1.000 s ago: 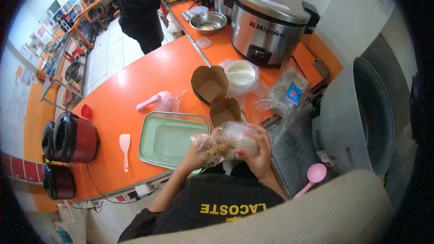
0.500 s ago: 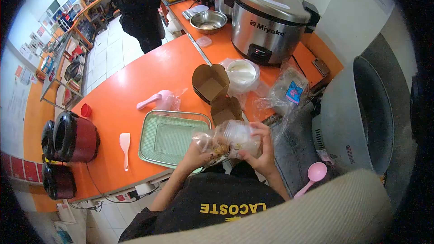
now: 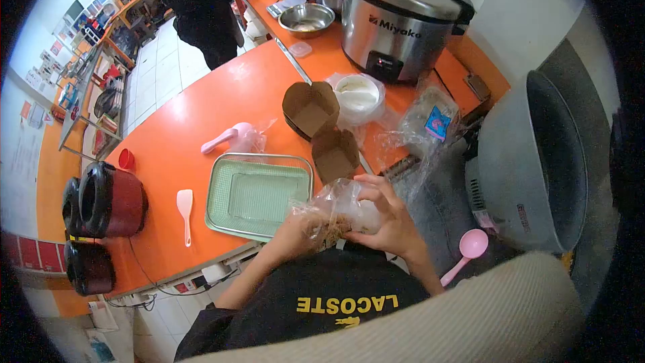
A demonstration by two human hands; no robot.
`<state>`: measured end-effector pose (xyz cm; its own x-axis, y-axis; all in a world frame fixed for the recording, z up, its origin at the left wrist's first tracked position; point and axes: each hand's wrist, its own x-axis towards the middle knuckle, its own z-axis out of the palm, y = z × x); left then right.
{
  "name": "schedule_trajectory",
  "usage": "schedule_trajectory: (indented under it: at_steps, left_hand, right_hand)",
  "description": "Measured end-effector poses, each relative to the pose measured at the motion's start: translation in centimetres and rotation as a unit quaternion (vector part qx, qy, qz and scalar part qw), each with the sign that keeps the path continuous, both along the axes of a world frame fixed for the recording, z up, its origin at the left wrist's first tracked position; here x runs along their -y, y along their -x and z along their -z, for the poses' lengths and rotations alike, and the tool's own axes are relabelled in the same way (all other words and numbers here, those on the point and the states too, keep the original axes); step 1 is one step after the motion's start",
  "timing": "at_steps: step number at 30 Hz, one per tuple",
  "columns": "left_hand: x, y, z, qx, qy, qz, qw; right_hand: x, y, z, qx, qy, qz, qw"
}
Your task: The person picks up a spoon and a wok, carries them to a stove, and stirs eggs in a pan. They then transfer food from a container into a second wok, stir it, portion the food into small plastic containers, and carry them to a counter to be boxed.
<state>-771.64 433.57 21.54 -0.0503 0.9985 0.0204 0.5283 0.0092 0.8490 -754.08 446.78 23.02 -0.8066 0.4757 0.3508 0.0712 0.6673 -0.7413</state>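
In front of my shirt, my left hand [image 3: 295, 234] grips a clear plastic bag [image 3: 338, 196] with brown crumbly bits in its lower part. My right hand [image 3: 395, 227] is closed round the other end of the bag, where something whitish and translucent shows, perhaps stacked plastic cups or lids. Just beyond the hands stand open brown cardboard boxes [image 3: 336, 156], one of them a stack [image 3: 310, 109]. Left of the bag lies a green basket-like tray [image 3: 259, 195] with a clear rim.
A white tub [image 3: 357, 96] in plastic wrap and a large rice cooker [image 3: 396, 23] stand beyond. A white rice paddle [image 3: 185, 212] and a pink scoop [image 3: 232, 138] lie left. At right are a pink ladle [image 3: 473, 245] and a big grey drum [image 3: 527, 168]. Another person [image 3: 200, 10] stands far left.
The bag has turned slightly, and the right-hand fingers have shifted over its top. Both hands still hold it. The view has tilted a little.
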Motion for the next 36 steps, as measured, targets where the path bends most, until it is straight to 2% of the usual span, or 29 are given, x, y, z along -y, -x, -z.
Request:
schedule_trajectory:
  at_steps: [2, 5, 6, 7, 8, 12, 16, 19, 22, 24, 25, 27, 29, 32, 35, 36]
  left_hand:
    - [0.4, -0.4, -0.4, 0.002, 0.030, 0.013, 0.999]
    - [1.3, -0.7, 0.0, 0.017, -0.042, 0.055, 0.997]
    - [2.2, -1.1, 2.7, 0.086, -0.007, 0.030, 0.996]
    - [3.6, -1.7, 7.3, 0.153, 0.026, 0.004, 0.988]
    - [4.1, -2.1, 8.0, 0.202, 0.045, -0.009, 0.978]
    - [4.7, -3.2, 6.2, 0.320, 0.065, -0.034, 0.945]
    - [5.3, -3.5, 7.8, 0.365, 0.056, -0.077, 0.926]
    - [4.9, -3.7, 6.1, 0.335, 0.034, -0.098, 0.936]
    - [4.5, -3.5, 3.1, 0.202, 0.006, -0.098, 0.974]
    - [4.5, -3.3, 3.1, 0.205, -0.005, -0.108, 0.973]
    - [4.7, -3.2, 4.2, 0.265, -0.008, -0.120, 0.957]
    - [4.7, -2.9, 5.2, 0.266, -0.012, -0.121, 0.956]
    - [4.7, -2.6, 5.5, 0.149, -0.011, -0.095, 0.984]
    - [4.3, -2.3, 5.4, 0.124, -0.007, -0.075, 0.989]
    - [3.8, -2.0, 3.7, 0.053, 0.014, -0.100, 0.993]
    - [3.9, -1.7, 4.2, 0.092, 0.022, -0.106, 0.990]
  right_hand:
    - [0.4, -0.3, 0.1, 0.017, 0.002, -0.013, 1.000]
    - [1.1, -1.0, 0.2, 0.071, 0.029, -0.037, 0.996]
    - [1.5, -1.4, 0.3, 0.093, 0.041, -0.046, 0.994]
    - [1.9, -1.7, 0.7, 0.107, 0.049, -0.048, 0.992]
    - [2.1, -2.0, 1.1, 0.121, 0.054, -0.052, 0.990]
    - [3.2, -2.6, 2.3, 0.155, 0.059, -0.052, 0.985]
    - [3.6, -2.7, 2.9, 0.173, 0.080, -0.039, 0.981]
    - [3.6, -2.7, 2.7, 0.183, 0.084, -0.036, 0.979]
    - [3.6, -2.8, 2.8, 0.194, 0.087, -0.028, 0.977]
    - [3.6, -2.7, 2.7, 0.208, 0.091, -0.022, 0.974]
    - [3.6, -2.6, 2.5, 0.206, 0.090, -0.020, 0.974]
    - [3.6, -2.4, 2.2, 0.201, 0.087, -0.017, 0.975]
    - [3.6, -2.1, 2.7, 0.180, 0.085, -0.021, 0.980]
    - [3.4, -1.9, 2.8, 0.185, 0.078, -0.024, 0.979]
    - [3.2, -1.9, 2.4, 0.194, 0.082, -0.010, 0.978]
    - [3.2, -1.9, 2.3, 0.193, 0.087, -0.003, 0.977]
